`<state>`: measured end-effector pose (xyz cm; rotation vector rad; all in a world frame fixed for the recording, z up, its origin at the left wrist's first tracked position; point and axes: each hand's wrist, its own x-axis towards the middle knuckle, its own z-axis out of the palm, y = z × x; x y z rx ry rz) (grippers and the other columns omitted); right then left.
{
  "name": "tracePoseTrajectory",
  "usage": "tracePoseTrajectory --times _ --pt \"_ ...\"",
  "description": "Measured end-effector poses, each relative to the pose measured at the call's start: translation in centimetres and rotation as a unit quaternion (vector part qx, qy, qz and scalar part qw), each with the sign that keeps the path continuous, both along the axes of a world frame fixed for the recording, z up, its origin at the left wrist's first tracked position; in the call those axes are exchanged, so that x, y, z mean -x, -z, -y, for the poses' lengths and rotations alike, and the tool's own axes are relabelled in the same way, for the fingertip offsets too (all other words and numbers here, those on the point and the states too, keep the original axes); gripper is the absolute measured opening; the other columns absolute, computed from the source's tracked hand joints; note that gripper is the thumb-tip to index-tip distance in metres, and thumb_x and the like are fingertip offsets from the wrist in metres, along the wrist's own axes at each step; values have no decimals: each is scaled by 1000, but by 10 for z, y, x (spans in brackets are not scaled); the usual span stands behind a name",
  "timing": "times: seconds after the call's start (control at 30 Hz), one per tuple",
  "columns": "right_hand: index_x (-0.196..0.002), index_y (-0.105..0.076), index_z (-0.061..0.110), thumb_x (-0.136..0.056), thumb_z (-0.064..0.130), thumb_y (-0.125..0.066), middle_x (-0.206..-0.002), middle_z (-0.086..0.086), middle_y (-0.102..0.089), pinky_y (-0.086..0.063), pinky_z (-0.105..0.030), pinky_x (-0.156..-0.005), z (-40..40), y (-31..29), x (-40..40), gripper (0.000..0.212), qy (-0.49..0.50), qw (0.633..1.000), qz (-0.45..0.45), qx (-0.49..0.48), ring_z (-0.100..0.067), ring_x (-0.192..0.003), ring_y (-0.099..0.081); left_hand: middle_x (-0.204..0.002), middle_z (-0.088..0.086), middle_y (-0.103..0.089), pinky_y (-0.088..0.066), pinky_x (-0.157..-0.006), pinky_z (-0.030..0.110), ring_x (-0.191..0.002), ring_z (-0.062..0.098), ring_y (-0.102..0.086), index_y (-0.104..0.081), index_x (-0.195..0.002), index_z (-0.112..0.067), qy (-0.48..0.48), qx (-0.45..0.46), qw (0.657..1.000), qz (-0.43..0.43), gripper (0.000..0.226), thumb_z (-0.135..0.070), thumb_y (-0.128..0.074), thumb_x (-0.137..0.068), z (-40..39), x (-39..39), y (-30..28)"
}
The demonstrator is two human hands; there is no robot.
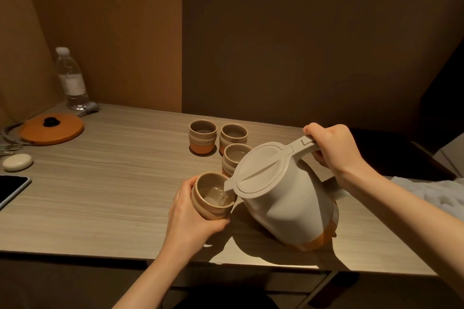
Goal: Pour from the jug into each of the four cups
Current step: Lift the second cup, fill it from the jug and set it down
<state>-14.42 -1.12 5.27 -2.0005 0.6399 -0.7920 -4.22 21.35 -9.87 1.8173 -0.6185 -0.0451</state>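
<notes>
A beige jug [283, 198] with an orange base is tilted to the left, and my right hand [331, 148] grips its handle. Its spout hangs over a beige cup [213, 198] that my left hand [190, 213] holds tilted just above the table; clear liquid runs into the cup. Three more beige cups with orange bases stand behind: one at the back left [203, 136], one at the back right [234, 136], and a nearer one [234, 158] partly hidden by the jug's lid.
On the wooden table [113, 183], an orange lid with a black knob [51, 128] lies at the far left beside a water bottle [72, 80]. A white oval object [17, 162] and a dark tablet [11, 189] sit at the left edge. White cloth [442, 195] lies on the right.
</notes>
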Motion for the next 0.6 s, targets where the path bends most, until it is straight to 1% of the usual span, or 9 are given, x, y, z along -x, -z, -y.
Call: tracePoseTrajectory --times 0.13,0.3,0.43,0.6 --pt "-46 -52 7 -87 22 -54 -48 -10 -45 -32 -29 -52 0 0 0 44 -2 1000 0 4 -12 -43 -38 -119 -11 -56 -41 -86 19 -112 9 -52 -42 -123 -35 1 0 1000 0 96 -24 -95 -43 1 1 -1" --pt "-46 -53 7 -88 23 -54 -51 -12 -48 -33 -30 -54 0 0 -2 45 -1 1000 0 8 -15 -48 -41 -118 -12 -56 -43 -87 21 -112 9 -52 -42 -122 -36 0 2 1000 0 95 -25 -95 -43 0 1 0" --pt "-43 -51 9 -88 22 -54 -46 -7 -45 -33 -29 -52 -2 -1 -2 47 -4 1000 1 10 -14 -45 -39 -118 -13 -56 -44 -88 24 -112 8 -52 -41 -121 -38 -1 2 1000 -3 96 -27 -95 -42 -1 1 1" --pt "-41 -50 11 -88 21 -54 -43 -5 -45 -32 -30 -53 -4 -2 -3 48 -5 1000 3 11 -15 -44 -39 -119 -11 -56 -44 -89 25 -112 10 -52 -42 -123 -35 -2 -2 1000 -2 97 -27 -95 -43 -1 0 3"
